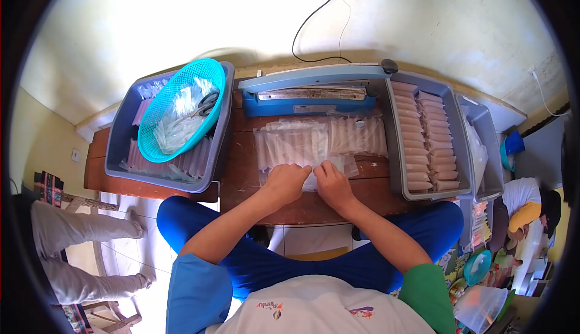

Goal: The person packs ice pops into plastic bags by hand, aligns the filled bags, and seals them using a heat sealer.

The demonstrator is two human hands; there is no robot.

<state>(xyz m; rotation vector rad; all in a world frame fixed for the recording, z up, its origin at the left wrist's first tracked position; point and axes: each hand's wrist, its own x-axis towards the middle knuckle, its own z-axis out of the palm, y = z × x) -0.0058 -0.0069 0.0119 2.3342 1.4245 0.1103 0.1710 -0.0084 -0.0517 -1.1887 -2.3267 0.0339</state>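
Note:
Both of my hands meet over the front edge of a clear plastic bag [284, 147] on the brown wooden table [244, 180]. My left hand [286, 182] has its fingers closed at the bag's edge, and my right hand [332, 183] pinches close beside it, nearly touching. Inside the bag lie several pale pink filled tubes in a row. Another packed group of pink tubes [357, 136] sits just to its right. Behind them stands a blue sealing machine [308, 105] with its long arm lying across the top.
At the left, a grey tub [217, 165] of tubes carries a turquoise basket [211, 74] with plastic bags and scissors. A grey tray [397, 174] of stacked tubes stands right, another grey bin [492, 147] beyond. A standing person's legs [90, 222] are left; a person [522, 204] is far right.

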